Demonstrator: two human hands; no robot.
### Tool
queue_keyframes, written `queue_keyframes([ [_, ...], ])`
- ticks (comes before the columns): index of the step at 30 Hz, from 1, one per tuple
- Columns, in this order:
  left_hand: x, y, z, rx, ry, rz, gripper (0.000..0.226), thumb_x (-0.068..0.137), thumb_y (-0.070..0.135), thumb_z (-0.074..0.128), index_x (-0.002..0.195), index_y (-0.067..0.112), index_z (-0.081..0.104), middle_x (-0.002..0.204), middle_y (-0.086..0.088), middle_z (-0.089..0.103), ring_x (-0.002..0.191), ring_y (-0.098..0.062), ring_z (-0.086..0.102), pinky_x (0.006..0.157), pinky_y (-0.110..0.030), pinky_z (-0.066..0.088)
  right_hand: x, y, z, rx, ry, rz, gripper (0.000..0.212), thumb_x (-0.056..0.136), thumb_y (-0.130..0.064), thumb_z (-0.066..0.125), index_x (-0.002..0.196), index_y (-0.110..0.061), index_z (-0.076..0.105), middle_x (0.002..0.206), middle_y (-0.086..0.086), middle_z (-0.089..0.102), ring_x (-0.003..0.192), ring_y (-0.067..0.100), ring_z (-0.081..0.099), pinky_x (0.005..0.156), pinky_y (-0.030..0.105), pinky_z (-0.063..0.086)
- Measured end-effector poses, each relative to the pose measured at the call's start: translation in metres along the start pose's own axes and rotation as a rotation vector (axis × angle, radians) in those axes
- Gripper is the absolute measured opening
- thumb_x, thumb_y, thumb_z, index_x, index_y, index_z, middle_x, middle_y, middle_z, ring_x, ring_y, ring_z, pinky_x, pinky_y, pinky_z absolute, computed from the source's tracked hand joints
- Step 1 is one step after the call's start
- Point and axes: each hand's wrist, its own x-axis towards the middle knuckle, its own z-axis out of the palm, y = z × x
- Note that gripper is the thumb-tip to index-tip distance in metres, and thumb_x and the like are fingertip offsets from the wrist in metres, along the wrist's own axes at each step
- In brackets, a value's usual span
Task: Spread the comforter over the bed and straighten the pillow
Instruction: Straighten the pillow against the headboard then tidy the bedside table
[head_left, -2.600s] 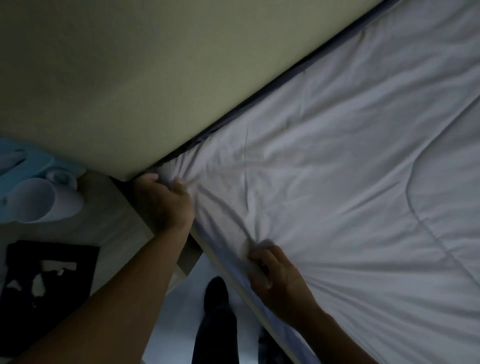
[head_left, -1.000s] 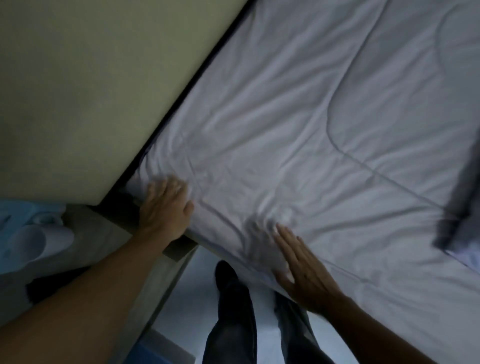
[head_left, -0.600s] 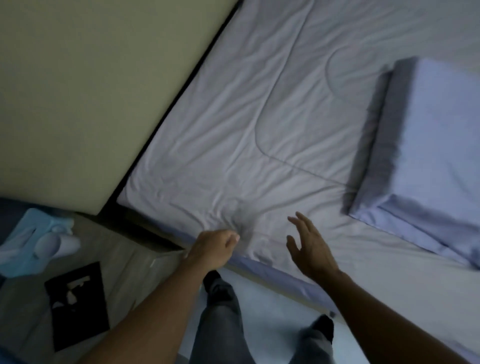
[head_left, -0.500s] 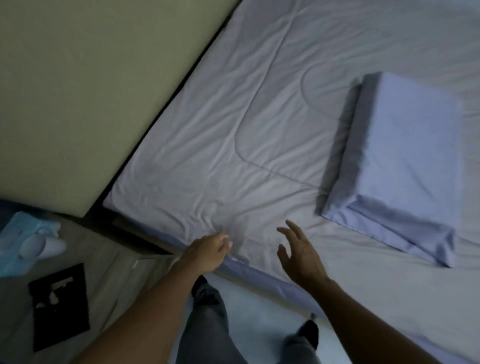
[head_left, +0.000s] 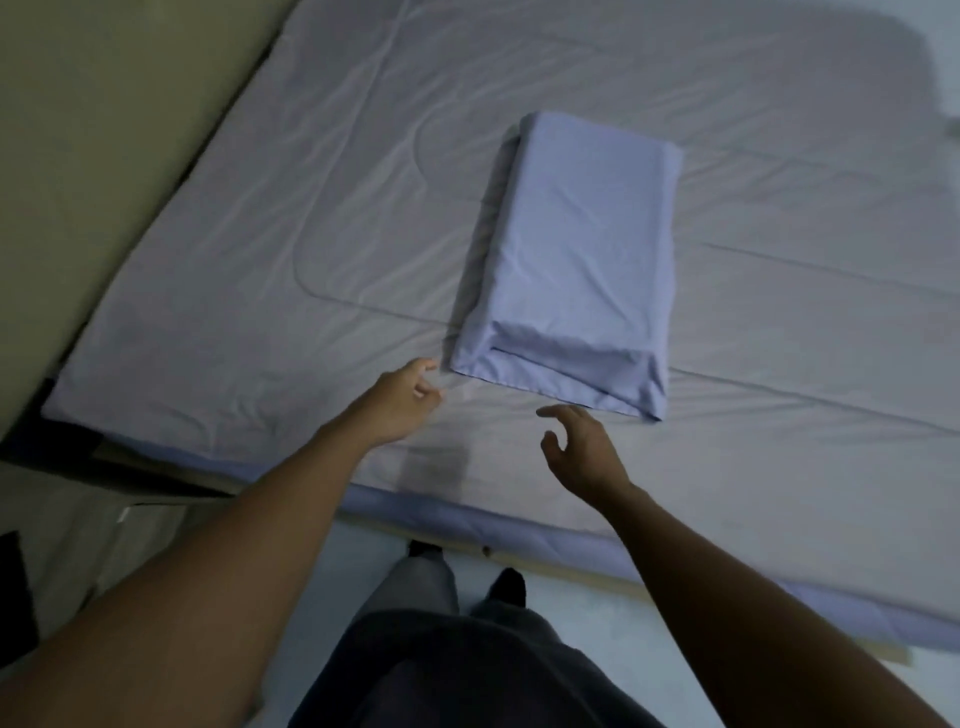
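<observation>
Left hand (head_left: 402, 400), right hand (head_left: 584, 449) nearer pillow (head_left: 576, 249)

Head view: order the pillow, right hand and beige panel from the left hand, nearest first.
1. Pillow, corner just beyond the left hand's fingertips.
2. Right hand, to the right, above the comforter.
3. Beige panel, far left.

comforter (head_left: 311, 234): you see pale grey-lilac, plain but for thin stitched quilting lines | pillow (head_left: 582, 249): plain light periwinkle | band (head_left: 519, 519) along the comforter's near edge: deeper periwinkle | panel (head_left: 78, 130), upper left of the frame: flat olive-beige | floor (head_left: 597, 623): pale blue-grey | your trousers (head_left: 441, 670): dark grey
</observation>
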Motion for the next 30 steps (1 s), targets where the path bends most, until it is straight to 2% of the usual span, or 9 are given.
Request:
queue_keyframes([
  [5, 0.042, 0.049, 0.013, 0.026, -0.028, 0.069, 0.049, 0.087, 0.044, 0.062, 0.134, 0.033, 0.05, 0.106, 0.005, 0.066, 0.096, -0.014, 0.062, 0.08, -0.026, 0.043, 0.012, 0.026, -0.023, 0.163, 0.108, 0.173, 0.033, 0.092, -0.017, 0.058, 0.124, -0.019, 0.063, 0.122, 0.004, 0.068, 0.112, 0.019, 0.063, 0.093, 0.032, 0.05],
  [11, 0.094, 0.067, 0.025, 0.022, -0.088, 0.056, 0.046, 0.089, 0.038, 0.063, 0.133, 0.029, 0.053, 0.102, 0.004, 0.067, 0.1, -0.017, 0.064, 0.083, -0.027, 0.047, 0.038, 0.053, -0.034, 0.243, 0.205, 0.319, 0.031, 0.09, -0.01, 0.057, 0.119, -0.017, 0.065, 0.111, 0.003, 0.071, 0.102, 0.018, 0.065, 0.091, 0.034, 0.053],
  [16, 0.139, 0.073, 0.037, 0.013, -0.114, 0.03, 0.042, 0.092, 0.036, 0.061, 0.133, 0.027, 0.054, 0.111, 0.001, 0.066, 0.091, -0.012, 0.063, 0.07, -0.021, 0.045, 0.078, 0.072, -0.028, 0.321, 0.261, 0.405, 0.033, 0.092, -0.012, 0.056, 0.123, -0.018, 0.062, 0.113, 0.0, 0.069, 0.102, 0.014, 0.064, 0.086, 0.024, 0.047],
  [18, 0.159, 0.076, 0.047, 0.0, -0.103, 0.008, 0.042, 0.093, 0.033, 0.06, 0.133, 0.023, 0.054, 0.119, 0.0, 0.066, 0.099, -0.014, 0.063, 0.077, -0.021, 0.045, 0.096, 0.084, -0.027, 0.344, 0.29, 0.437, 0.035, 0.091, -0.011, 0.056, 0.126, -0.017, 0.06, 0.117, 0.0, 0.067, 0.105, 0.015, 0.063, 0.086, 0.022, 0.044],
  [20, 0.183, 0.078, 0.058, -0.003, -0.057, -0.016, 0.045, 0.093, 0.03, 0.06, 0.136, 0.019, 0.052, 0.134, -0.003, 0.059, 0.118, -0.019, 0.058, 0.091, -0.022, 0.041, 0.118, 0.1, -0.027, 0.356, 0.323, 0.453, 0.04, 0.092, -0.011, 0.057, 0.132, -0.016, 0.055, 0.125, 0.001, 0.064, 0.111, 0.015, 0.06, 0.088, 0.024, 0.044],
  [22, 0.208, 0.078, 0.065, 0.024, 0.047, -0.024, 0.054, 0.092, 0.029, 0.061, 0.142, 0.018, 0.044, 0.146, -0.007, 0.047, 0.131, -0.024, 0.047, 0.103, -0.025, 0.036, 0.144, 0.12, -0.026, 0.355, 0.358, 0.46, 0.047, 0.093, -0.014, 0.058, 0.139, -0.016, 0.049, 0.135, 0.002, 0.058, 0.12, 0.017, 0.056, 0.096, 0.028, 0.046],
  [24, 0.234, 0.075, 0.07, 0.029, 0.187, -0.04, 0.069, 0.089, 0.029, 0.063, 0.149, 0.017, 0.031, 0.153, -0.011, 0.035, 0.14, -0.029, 0.035, 0.114, -0.037, 0.031, 0.172, 0.14, -0.025, 0.347, 0.413, 0.485, 0.053, 0.094, -0.02, 0.06, 0.144, -0.014, 0.044, 0.142, 0.006, 0.052, 0.128, 0.021, 0.051, 0.107, 0.034, 0.044],
  [27, 0.272, 0.067, 0.077, -0.006, 0.322, -0.117, 0.086, 0.084, 0.035, 0.067, 0.153, 0.018, 0.019, 0.158, -0.01, 0.025, 0.144, -0.03, 0.026, 0.117, -0.044, 0.027, 0.21, 0.171, -0.023, 0.362, 0.509, 0.543, 0.061, 0.092, -0.029, 0.063, 0.146, -0.013, 0.04, 0.144, 0.009, 0.046, 0.132, 0.024, 0.046, 0.114, 0.041, 0.039],
  [30, 0.306, 0.055, 0.087, -0.083, 0.297, -0.229, 0.1, 0.076, 0.047, 0.072, 0.154, 0.023, 0.014, 0.158, -0.007, 0.028, 0.143, -0.031, 0.031, 0.116, -0.045, 0.031, 0.24, 0.201, -0.019, 0.396, 0.558, 0.624, 0.072, 0.085, -0.043, 0.066, 0.146, -0.014, 0.04, 0.146, 0.011, 0.046, 0.134, 0.028, 0.045, 0.114, 0.041, 0.038],
])
